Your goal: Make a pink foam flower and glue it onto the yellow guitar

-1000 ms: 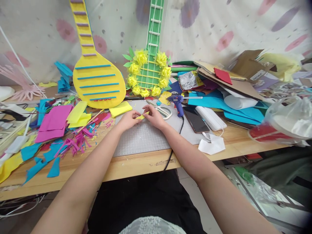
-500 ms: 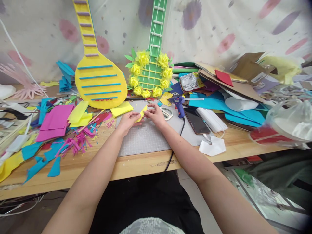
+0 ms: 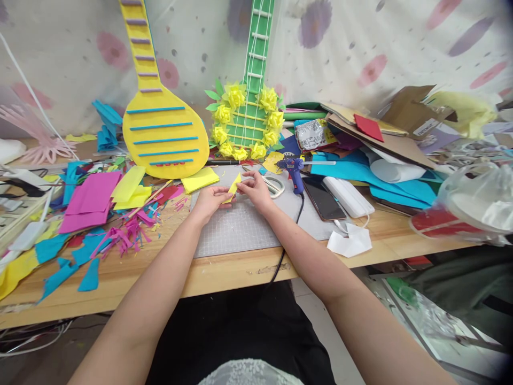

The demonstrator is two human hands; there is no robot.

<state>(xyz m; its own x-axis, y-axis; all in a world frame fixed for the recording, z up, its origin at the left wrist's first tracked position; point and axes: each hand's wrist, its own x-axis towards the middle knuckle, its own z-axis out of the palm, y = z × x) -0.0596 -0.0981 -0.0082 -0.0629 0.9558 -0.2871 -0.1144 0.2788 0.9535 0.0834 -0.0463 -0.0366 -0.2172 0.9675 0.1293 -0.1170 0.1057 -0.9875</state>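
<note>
A small folded strip of yellow paper [image 3: 234, 186] is held above the grey cutting mat [image 3: 236, 232]. My left hand [image 3: 211, 202] pinches its lower left end. On its right side, the fingers of my right hand [image 3: 255, 189] are closed at the paper's edge. White-handled scissors [image 3: 274, 186] lie just right of my right hand, their blades hidden behind it. Beside them rests a blue glue gun [image 3: 294, 174] with a clear stick in its back. Folded yellow paper [image 3: 199, 180] lies behind my left hand.
A yellow paper lute shape [image 3: 164, 139] and a green one with yellow flowers [image 3: 252, 120] lean at the back. Magenta sheets [image 3: 92, 200] and scraps cover the left. A phone [image 3: 323, 198], white power bank [image 3: 348, 196], piled card and a plastic bucket [image 3: 460, 208] occupy the right.
The yellow strip has turned slightly between my fingers and looks narrower. Both hands stay in nearly the same place, and the things on the table have not moved.
</note>
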